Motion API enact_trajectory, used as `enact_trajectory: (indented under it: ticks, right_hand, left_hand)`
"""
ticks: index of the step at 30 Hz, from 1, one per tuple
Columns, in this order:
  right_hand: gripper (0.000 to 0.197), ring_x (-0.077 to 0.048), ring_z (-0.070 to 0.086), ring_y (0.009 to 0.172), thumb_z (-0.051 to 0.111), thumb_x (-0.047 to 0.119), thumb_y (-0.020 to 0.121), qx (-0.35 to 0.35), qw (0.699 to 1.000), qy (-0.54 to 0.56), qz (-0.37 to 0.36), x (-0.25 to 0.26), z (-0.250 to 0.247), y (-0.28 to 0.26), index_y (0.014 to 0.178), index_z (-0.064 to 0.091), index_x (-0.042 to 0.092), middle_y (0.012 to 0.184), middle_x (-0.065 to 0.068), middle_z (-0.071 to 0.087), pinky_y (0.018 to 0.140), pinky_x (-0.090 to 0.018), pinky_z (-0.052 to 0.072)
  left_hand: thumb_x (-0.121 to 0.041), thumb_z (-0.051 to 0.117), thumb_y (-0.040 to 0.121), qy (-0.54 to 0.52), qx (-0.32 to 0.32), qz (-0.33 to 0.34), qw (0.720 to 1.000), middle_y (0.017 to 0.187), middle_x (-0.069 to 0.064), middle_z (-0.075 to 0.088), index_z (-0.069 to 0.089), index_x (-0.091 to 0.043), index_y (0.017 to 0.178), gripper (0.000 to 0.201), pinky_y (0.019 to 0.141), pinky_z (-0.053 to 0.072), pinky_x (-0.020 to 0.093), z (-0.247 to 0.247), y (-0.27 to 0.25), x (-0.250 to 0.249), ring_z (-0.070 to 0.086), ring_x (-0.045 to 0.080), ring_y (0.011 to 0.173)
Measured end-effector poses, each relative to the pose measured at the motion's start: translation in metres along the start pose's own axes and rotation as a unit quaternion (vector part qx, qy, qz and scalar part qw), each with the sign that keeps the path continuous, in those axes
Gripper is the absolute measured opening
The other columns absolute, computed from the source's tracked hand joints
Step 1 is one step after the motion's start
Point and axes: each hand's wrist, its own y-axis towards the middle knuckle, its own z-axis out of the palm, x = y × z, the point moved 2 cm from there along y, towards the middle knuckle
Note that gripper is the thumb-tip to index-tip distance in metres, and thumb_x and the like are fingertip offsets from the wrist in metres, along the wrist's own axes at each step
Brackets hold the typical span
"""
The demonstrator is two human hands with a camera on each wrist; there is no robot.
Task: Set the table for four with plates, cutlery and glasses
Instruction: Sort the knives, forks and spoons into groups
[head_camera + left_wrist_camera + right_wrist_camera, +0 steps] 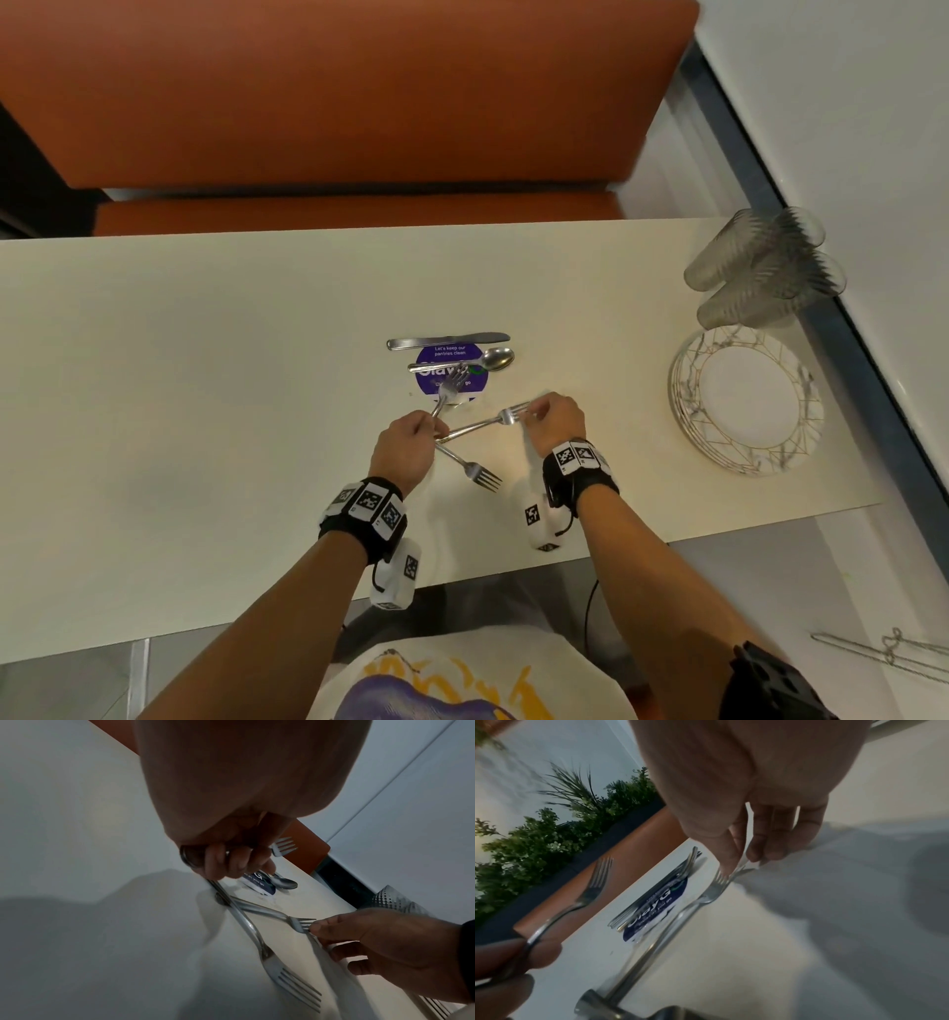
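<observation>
My left hand (427, 427) grips the handle of a raised fork (448, 390), whose tines point away over a purple sticker (475, 383). A second fork (482, 422) lies on the cream table (205, 360), and my right hand (531, 411) pinches its tines; the right wrist view shows thumb and finger closed on that fork (712, 890). A third fork (475, 470) lies free between my wrists, its handle crossing the second fork's below my left hand. Beyond the sticker lie a knife (447, 341) and a spoon (462, 362). The left wrist view shows the raised fork (282, 846).
A stack of patterned plates (747, 401) sits at the table's right end, with several clear glasses (765, 267) behind it near the wall. An orange bench (334, 103) runs along the far side. The near table edge is just below my wrists.
</observation>
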Motion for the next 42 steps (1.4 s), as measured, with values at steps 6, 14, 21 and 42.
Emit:
enact_trajectory:
  ticks: [6,14,21,42]
  right_hand:
    - [0.007,-0.016,0.067,0.084,0.07,0.013,0.088,-0.023,0.99,0.138,0.005,0.002,-0.027,0.007,0.092,0.068,0.018,0.089,0.003,0.072,0.081,-0.026,0.053]
    - [0.017,-0.014,0.071,0.079,0.063,0.009,0.093,-0.084,0.967,0.204,-0.125,0.038,-0.083,0.014,0.093,0.063,0.026,0.089,0.0,0.076,0.08,-0.034,0.06]
    - [0.01,-0.002,0.07,0.065,0.066,0.008,0.091,-0.006,0.964,0.164,-0.209,0.094,-0.071,-0.007,0.095,0.063,0.017,0.076,-0.001,0.075,0.058,-0.007,0.045]
    - [0.009,-0.021,0.066,0.088,0.063,0.015,0.096,0.036,0.956,0.13,-0.262,0.103,-0.051,0.004,0.103,0.068,0.012,0.096,-0.006,0.069,0.054,-0.005,0.046]
  left_hand:
    - [-0.023,0.04,0.109,0.03,-0.01,0.039,0.999,0.105,-0.001,0.071,0.073,-0.02,0.102,0.034,0.086,0.051,0.034,-0.004,0.007,-0.005,0.066,0.021,0.095]
    - [-0.019,0.042,0.108,0.011,-0.039,0.065,0.997,0.083,-0.001,0.068,0.072,-0.015,0.096,0.033,0.062,0.043,0.021,-0.009,0.024,-0.033,0.062,0.016,0.074]
    - [-0.015,0.042,0.108,-0.093,0.054,0.042,0.993,0.085,0.014,0.077,0.071,-0.008,0.095,0.033,0.073,0.06,0.044,0.003,0.023,-0.063,0.076,0.029,0.074]
    - [-0.021,0.049,0.103,-0.152,0.102,-0.004,0.983,0.06,0.002,0.049,0.063,-0.009,0.078,0.031,0.045,0.034,0.025,0.015,0.007,-0.069,0.04,0.015,0.049]
